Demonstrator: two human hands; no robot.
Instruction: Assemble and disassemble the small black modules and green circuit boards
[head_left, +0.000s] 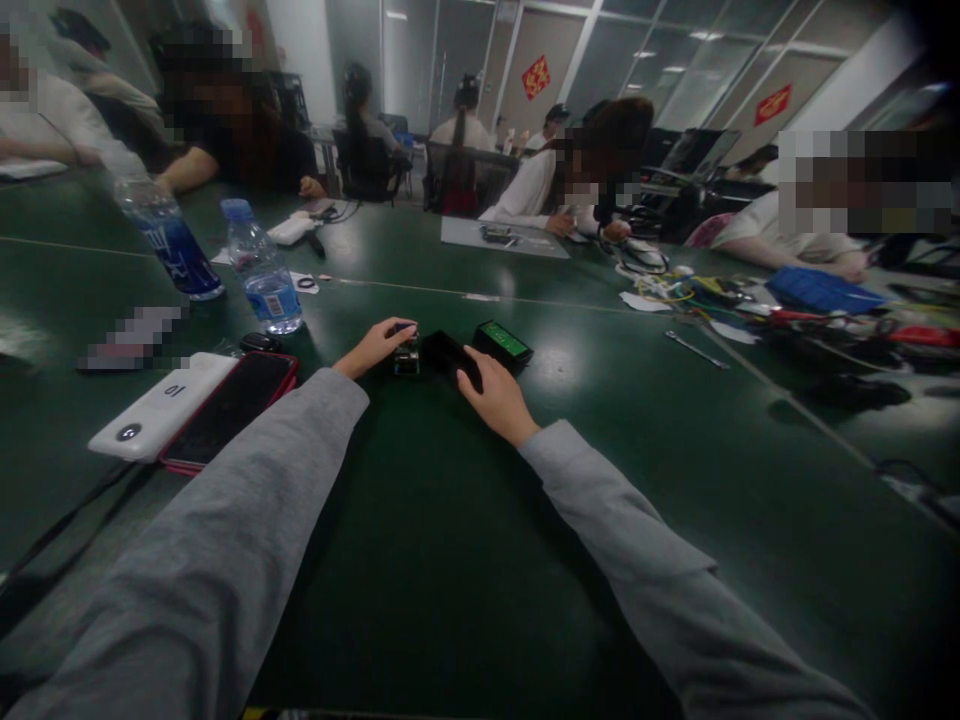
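Observation:
My left hand [377,345] is closed on a small electronic module [407,358] with exposed circuit parts, its fingers over the top. To the right, my right hand [495,392] grips a black plastic case [452,358], thumb on the near side and fingers along the far side. The case is tilted, and its dark inside is hard to make out. Just behind my right hand lies a black box with a green circuit board [504,339] showing in its top. The module and the black case are close together above the dark green table [450,560].
On the left are a white power bank [161,405], a red-cased phone [232,410] and two water bottles, one clear [262,270] and one blue-labelled [169,235]. A wrench [696,350] and tangled wires [675,288] lie on the right. Several people sit across the table.

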